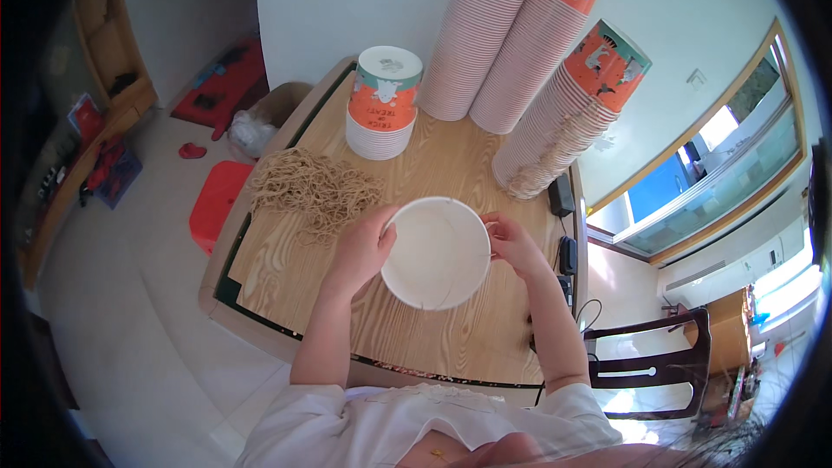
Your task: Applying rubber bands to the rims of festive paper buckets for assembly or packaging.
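Between my hands is a round paper bucket, its white inside facing up at me. My left hand is closed on the bucket's left side near the rim. At the right side, my right hand grips the wall with bent fingers; whether a cord lies in them is too small to tell. Thin dark lines show at the rim. Just left of my left hand lies a loose heap of tan cords. Behind it stands a short upside-down stack of orange and green printed buckets.
Tall leaning bucket stacks rise against the wall. A third stack has tan cords along its side. Black adapters line the table's right edge. A red stool stands left, a dark chair right.
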